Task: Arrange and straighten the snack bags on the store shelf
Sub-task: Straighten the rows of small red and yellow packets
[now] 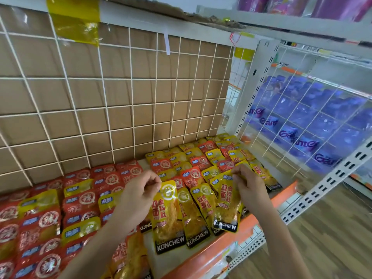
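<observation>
— What's on the shelf [219, 241]?

— Red bags [48, 220] fill the left side, lying flat in overlapping rows, with a few yellow ones mixed in. Yellow bags [202, 198] take the right side (some red ones sit among them towards the back).

— And at the front?

— The left bag [168, 216] is pinched at its top edge by the left hand [141, 190], and the right bag [227, 206] by the right hand [248, 186]. Both are yellow, with the black KONCHEW band lowest, near the orange lip.
</observation>
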The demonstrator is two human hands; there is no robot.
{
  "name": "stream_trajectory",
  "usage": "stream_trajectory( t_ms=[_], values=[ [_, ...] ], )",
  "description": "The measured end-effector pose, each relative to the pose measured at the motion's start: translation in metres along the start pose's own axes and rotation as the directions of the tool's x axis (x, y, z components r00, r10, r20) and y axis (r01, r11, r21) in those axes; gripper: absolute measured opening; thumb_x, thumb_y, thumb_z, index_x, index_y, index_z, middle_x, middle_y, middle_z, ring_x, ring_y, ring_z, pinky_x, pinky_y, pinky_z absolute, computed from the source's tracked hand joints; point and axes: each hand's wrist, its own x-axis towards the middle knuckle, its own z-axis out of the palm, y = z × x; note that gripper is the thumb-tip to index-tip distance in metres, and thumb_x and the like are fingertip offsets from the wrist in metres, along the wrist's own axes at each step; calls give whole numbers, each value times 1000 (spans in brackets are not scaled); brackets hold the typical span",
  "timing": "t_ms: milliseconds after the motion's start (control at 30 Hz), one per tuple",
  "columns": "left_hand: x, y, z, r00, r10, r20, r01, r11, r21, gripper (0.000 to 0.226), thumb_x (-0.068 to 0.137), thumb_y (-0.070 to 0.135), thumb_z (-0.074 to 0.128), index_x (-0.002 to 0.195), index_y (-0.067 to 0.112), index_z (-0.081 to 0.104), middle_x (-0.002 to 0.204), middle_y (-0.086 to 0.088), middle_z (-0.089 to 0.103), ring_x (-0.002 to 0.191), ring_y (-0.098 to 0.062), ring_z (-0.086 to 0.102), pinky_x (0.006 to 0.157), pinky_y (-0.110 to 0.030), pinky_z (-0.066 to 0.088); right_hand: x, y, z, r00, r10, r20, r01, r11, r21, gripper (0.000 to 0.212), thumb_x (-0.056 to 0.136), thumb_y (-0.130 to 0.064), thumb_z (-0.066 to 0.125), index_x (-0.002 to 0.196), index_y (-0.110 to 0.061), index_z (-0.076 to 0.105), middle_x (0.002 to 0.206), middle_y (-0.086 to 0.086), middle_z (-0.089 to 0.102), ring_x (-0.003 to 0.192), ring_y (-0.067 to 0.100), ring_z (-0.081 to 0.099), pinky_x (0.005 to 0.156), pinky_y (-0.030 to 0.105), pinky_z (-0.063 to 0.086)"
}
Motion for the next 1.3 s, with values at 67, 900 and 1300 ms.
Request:
stream_trajectory(
  t_ms=[67,900,1300],
  values=[
    [4,3,12,1000,-17,6,17,1000,-3,18,88,1,55,76,14,55,70,2,56,70,-3,51,61,-10,37,10,4,1,999,-20,25,20,1000,-3,28,89,0,50,79,-26,50,58,-9,48,53,2,46,50,17,30],
    [13,10,90,938,-312,-152,345,884,314,16,89,16,58,81,28,55,80,15,59,73,1,56,60,-12,42,57,40,54,744,-355,566,416,909,23,16,91,-29,55,104,-19,57,97,-13,51,92,4,48,76,10,36],
    [13,5,84,950,-261,-171,306,889,341,15,93,9,50,91,18,61,87,17,56,86,-2,54,67,-11,43,56,42,51,720,-386,577,446,894,42,21,92,-33,51,112,-27,57,102,-17,48,99,-2,44,86,11,34]
  ],
)
